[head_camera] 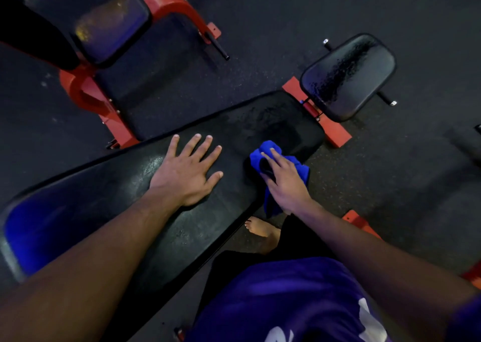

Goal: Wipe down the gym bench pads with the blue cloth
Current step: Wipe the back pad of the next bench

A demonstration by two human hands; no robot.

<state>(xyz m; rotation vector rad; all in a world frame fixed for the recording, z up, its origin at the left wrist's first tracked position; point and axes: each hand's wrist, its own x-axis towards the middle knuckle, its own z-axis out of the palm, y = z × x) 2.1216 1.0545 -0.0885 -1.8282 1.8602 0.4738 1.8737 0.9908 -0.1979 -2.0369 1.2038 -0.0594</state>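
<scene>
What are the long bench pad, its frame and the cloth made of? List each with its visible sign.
Long bench pad: looks like black vinyl or similar upholstery, with a faint pebbled sheen.
Frame: probably metal painted glossy red, with straight, hard edges.
Blue cloth: soft fabric, perhaps microfibre; it bunches and folds under the right hand.

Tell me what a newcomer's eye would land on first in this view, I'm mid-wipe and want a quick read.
The bright blue cloth stands out most, bunched under the right hand near the long black bench pad's right edge. Next is the left hand, spread flat with straight fingers on the middle of that pad. Beyond it, the red frame carries a smaller seat pad speckled with droplets.
</scene>
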